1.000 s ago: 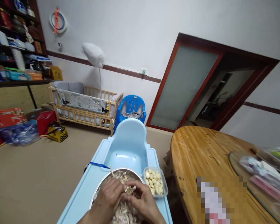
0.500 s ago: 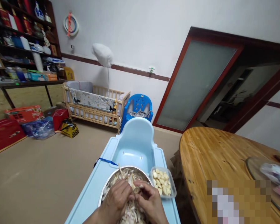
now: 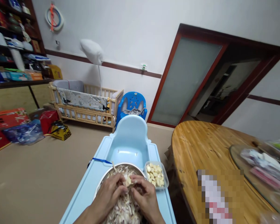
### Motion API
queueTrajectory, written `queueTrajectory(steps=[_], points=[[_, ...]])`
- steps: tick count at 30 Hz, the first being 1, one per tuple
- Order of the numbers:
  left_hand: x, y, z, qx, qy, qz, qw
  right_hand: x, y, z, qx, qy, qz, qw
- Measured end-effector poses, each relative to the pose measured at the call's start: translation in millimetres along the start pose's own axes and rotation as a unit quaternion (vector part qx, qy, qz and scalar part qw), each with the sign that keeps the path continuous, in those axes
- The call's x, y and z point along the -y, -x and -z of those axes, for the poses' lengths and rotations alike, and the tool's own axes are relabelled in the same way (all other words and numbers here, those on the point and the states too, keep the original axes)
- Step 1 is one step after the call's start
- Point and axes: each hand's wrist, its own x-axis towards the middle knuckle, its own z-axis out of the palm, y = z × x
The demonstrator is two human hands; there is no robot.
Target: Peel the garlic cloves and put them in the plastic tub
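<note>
My left hand and my right hand meet over a metal bowl heaped with pale garlic skins. Both hands pinch one garlic clove between their fingertips. The bowl rests on the tray of a light blue baby chair. Just right of the bowl stands a small clear plastic box holding several peeled garlic cloves.
A round wooden table with a glass turntable stands to the right. Behind the baby chair are a blue plastic chair and a wooden crib. Shelves and red boxes line the left wall.
The view has swung slightly left and back. My hands stay together over the bowl, fingers working at the clove.
</note>
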Motion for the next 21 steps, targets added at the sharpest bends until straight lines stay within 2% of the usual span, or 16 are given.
queueTrajectory(steps=[5,8,13,17,21], points=[[4.7,-5.4,-0.7,0.017,0.049,0.033,0.998,3.4,1.5,-2.8,0.021,0.007,0.017,1.000],[5.5,-7.3,-2.6,0.015,0.063,0.039,0.997,3.5,1.0,-3.5,0.014,-0.060,-0.009,0.998],[4.7,-7.4,-3.2,-0.008,0.046,0.001,0.999,9.7,-3.0,-0.6,0.005,-0.164,-0.089,0.982],[4.0,-8.2,-2.5,0.004,0.036,-0.040,0.999,13.7,-6.3,0.5,0.021,-0.169,-0.110,0.979],[5.8,-8.4,-3.4,0.002,0.026,-0.070,0.997,8.5,-7.4,-1.2,0.001,-0.168,-0.155,0.974]])
